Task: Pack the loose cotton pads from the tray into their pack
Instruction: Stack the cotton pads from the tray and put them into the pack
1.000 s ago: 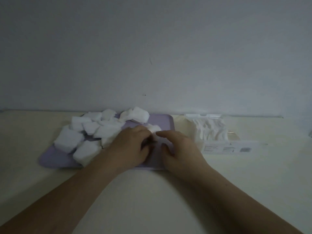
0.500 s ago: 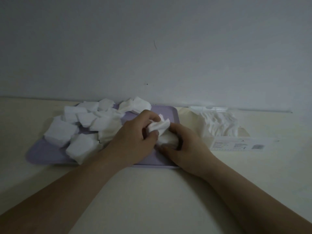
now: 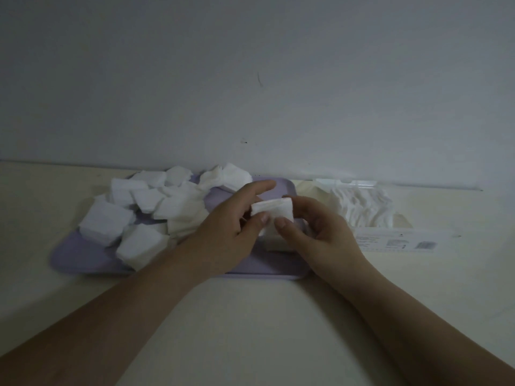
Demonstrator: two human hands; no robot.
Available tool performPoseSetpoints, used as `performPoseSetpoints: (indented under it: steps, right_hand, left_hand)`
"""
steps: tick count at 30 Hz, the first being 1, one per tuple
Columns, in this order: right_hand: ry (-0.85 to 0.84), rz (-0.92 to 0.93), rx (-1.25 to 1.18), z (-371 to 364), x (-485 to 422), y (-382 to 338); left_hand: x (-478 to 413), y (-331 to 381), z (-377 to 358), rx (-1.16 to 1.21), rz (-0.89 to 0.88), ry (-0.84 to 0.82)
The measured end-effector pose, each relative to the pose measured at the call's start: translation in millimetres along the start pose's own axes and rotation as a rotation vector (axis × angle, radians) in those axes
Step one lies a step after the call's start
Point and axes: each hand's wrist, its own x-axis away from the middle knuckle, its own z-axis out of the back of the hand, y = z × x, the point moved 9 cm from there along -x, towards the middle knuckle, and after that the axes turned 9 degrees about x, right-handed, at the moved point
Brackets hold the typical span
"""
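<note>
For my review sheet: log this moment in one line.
left hand: pinches pad stack; right hand: pinches it too, above tray; loose pads: heaped on tray; pack: right of tray

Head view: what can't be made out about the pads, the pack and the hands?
- Held pads: count unclear; the left hand and right hand pinching them cover their edges.
- Pack label: print too small and dim to read.
- Loose pads on the tray: overlapping, so uncountable.
</note>
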Motion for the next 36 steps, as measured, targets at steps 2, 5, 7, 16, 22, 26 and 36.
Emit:
performPoseSetpoints:
  steps: [2, 5, 7, 16, 22, 26, 36]
  right_hand:
    - [0.030, 0.019, -0.019, 1, 1, -2]
    - [0.206, -0.012, 0.066, 14, 2, 0]
    - [0.283, -0.042, 0.106, 19, 2, 2]
    - [0.250, -0.170, -0.164, 16, 3, 14]
    - [0.234, -0.165, -0.125, 15, 3, 13]
    - [0.227, -0.167, -0.010, 17, 2, 16]
    - [0.224, -0.155, -0.076, 13, 1, 16]
  left_hand:
    - [0, -5, -3, 0.006, 0.018, -0.001]
    - [0, -18, -7, -0.048, 0.078, -0.028]
    - [0, -23, -12, -0.111, 0.101, -0.091]
    - [5, -21, -20, -0.164, 0.164, -0.184]
    - [8, -19, -19, -0.160, 0.185, -0.193]
    - [8, -21, -24, -0.063, 0.231, -0.288]
    - [4, -18, -4, 0.274, 0.246, -0.128]
